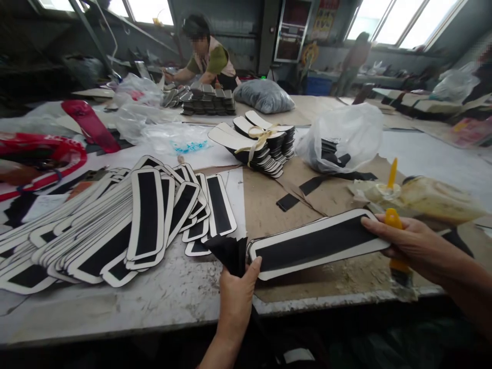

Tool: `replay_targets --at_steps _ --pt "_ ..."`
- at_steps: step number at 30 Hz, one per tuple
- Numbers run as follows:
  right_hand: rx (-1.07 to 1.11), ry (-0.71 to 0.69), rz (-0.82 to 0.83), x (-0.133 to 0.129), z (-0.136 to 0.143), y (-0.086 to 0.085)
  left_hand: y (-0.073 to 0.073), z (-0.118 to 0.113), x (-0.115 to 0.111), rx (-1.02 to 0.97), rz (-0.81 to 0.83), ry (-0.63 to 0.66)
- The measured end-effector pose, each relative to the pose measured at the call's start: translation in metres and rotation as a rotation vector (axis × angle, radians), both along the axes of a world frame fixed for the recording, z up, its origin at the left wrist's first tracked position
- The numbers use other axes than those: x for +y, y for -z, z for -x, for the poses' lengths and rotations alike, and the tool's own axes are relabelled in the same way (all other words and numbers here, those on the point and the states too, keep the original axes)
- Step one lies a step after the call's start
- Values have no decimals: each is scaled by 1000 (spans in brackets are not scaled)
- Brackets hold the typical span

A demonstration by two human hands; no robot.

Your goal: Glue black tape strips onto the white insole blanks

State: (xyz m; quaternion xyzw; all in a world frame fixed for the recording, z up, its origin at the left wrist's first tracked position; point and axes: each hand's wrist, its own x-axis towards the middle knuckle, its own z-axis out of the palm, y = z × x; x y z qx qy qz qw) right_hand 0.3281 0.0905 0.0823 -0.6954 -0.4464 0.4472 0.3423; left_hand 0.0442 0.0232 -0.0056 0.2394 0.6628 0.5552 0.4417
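Observation:
My left hand (pixel 237 292) is closed on black fabric strips (pixel 229 252), its thumb against the left end of a long white-edged panel (pixel 315 243) with a black middle. The panel's right end is pinched in my right hand (pixel 413 243). A yellow-handled brush (pixel 395 246) is also in my right hand, its bristles pointing down. The panel is over brown paper at the table's front edge. To the left lies a large fanned pile of similar panels (pixel 148 215).
Tied bundles of panels (pixel 265 143) stand behind, beside a clear plastic bag (pixel 346 133). Black scraps (pixel 287 202) lie on the brown paper (pixel 265 215). A glue container (pixel 438 197) sits at right. Across the table, a person (pixel 209 56) bends over stacked pieces (pixel 207 100).

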Motion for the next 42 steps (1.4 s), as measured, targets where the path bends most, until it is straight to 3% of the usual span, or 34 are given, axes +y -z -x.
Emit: replay_targets --at_steps 8,16,20,26,34,38,42 --pt "70 13 6 -7 6 -10 -17 6 -9 -73 -29 -52" --pt "95 52 -24 -13 16 -6 -16 18 -22 -80 -93 -47" --pt "65 9 -8 -22 21 -4 -23 23 -25 -109 -89 39" --pt "-52 -71 -12 -35 29 -3 -27 27 -29 -56 -136 13" --pt "59 -84 -50 -44 31 0 -39 26 -36 -334 -73 50" --pt "132 -96 -27 -47 30 5 -41 27 -38 -357 -23 91" --pt "118 -123 12 -50 31 9 -40 27 -40 -347 -43 39"
